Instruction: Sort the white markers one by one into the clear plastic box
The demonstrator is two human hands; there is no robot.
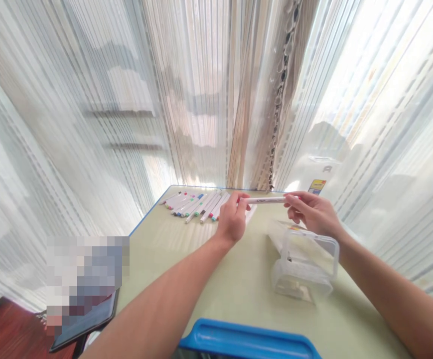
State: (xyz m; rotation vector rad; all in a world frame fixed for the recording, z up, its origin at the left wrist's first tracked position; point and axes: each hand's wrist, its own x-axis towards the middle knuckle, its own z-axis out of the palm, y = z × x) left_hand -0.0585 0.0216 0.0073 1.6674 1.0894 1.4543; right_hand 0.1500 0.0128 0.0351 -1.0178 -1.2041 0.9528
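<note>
Marker [266, 200] held over the desk's [164, 269] far side, slim white barrel, dark print too tiny to read. Long axis runs 9-to-3 o'clock, roughly level. Left hand [234, 214] has its grip pinched on the 9 end, right hand [316, 213] on the 3. Clear plastic box [301, 271] sits around 5 o'clock.

The marker [270, 200] looks smooth plastic, the box [302, 273] glossy plastic.
</note>
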